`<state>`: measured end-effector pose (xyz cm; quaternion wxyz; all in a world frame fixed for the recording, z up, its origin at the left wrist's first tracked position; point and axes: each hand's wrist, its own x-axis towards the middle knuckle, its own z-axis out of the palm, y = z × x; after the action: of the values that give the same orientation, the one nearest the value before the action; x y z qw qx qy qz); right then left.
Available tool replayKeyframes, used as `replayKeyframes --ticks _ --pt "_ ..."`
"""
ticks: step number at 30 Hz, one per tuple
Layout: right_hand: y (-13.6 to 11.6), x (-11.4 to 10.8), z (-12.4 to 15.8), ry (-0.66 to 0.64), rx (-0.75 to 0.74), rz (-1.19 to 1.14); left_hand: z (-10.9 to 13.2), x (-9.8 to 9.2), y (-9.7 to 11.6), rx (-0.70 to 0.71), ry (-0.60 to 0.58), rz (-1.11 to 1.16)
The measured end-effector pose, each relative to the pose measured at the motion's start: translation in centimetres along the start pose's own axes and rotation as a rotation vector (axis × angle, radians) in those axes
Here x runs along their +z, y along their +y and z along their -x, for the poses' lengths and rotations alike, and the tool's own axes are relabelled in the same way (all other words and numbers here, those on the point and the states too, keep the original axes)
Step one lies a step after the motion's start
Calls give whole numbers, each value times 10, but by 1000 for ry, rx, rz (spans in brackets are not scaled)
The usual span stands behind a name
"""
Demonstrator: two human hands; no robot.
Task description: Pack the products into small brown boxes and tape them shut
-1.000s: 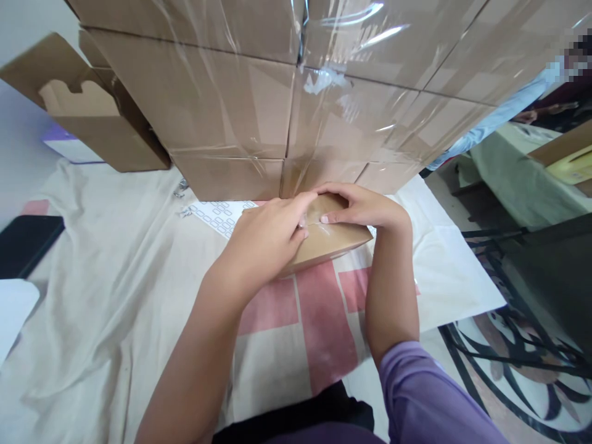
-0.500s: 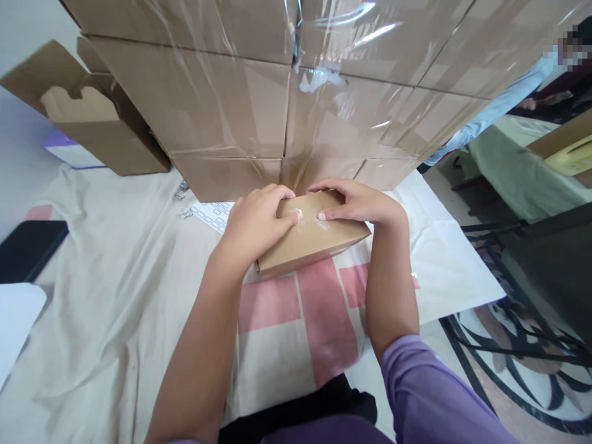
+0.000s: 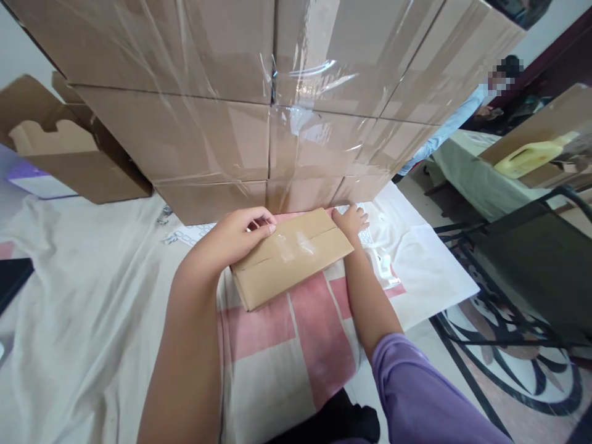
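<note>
A small, flat brown cardboard box lies on the cloth in front of me, with clear tape across the middle of its top. At its back left edge, my left hand grips it, thumb on top and fingers curled down behind. My right hand is past the box's right end, fingers spread, over a printed sheet. Whether its wrist touches the box I cannot tell. Beside my right forearm lies a crumpled clear and white plastic piece.
A wall of large, film-wrapped cartons rises behind the box. To the left stand an open carton and a dark flat object. A chair is at right; beyond it are a yellow jug and a person in a blue sleeve.
My right hand has left the box top and moved to its right side. My left hand has shifted to the back left edge. The view has turned somewhat to the right.
</note>
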<state>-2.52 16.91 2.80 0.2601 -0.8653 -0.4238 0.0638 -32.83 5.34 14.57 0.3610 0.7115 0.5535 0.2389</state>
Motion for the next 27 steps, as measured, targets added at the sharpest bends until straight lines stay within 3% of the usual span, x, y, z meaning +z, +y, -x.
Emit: replayKeyframes --ticks 6,13,15,17,20,24,27 --pt "-4 9 1 1 -140 29 6 -6 -6 28 -30 27" --pt "-10 16 9 -83 -333 -64 26 11 28 86 -29 -109" --pt "-12 19 10 -69 -330 -85 24 10 24 126 -85 -60" --pt "-13 21 11 -42 -318 -107 17 5 6 102 -52 -13" --pt "-14 23 11 7 -295 -146 3 -2 -36 -141 94 -161" --pt "-14 25 8 17 -284 -202 -10 13 -77 -552 -55 -322" --pt "-12 27 5 9 -280 -252 -17 36 -83 -648 -22 -308"
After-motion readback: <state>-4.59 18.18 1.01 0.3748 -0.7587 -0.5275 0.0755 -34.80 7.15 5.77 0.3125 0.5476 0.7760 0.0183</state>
